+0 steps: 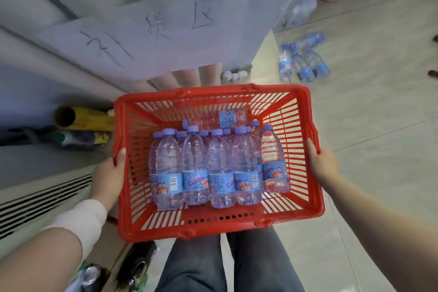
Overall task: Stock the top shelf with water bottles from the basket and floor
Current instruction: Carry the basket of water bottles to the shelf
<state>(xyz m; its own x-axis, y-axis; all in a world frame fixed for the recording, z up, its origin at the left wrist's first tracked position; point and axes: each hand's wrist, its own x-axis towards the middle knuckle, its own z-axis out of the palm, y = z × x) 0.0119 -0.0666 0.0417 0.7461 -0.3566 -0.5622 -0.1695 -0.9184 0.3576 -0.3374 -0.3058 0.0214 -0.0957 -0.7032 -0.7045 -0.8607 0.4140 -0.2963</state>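
Pale floor tiles (379,125) run under my legs, which stand in dark trousers at the near edge of view. Just beyond my knees I hold a red basket (213,232) by its two long sides. My left hand (110,175) grasps the left rim with the thumb hooked over it, and my right hand (320,161) grasps the right rim the same way. Between my hands, water bottles (220,168) with purple caps stand packed together along the basket's near half. One more bottle (218,117) lies on its side against the far wall. Farther off, past the basket's far right corner, a few loose bottles (303,59) lie on the floor. A handwritten paper sign (147,31) hangs above the far rim.
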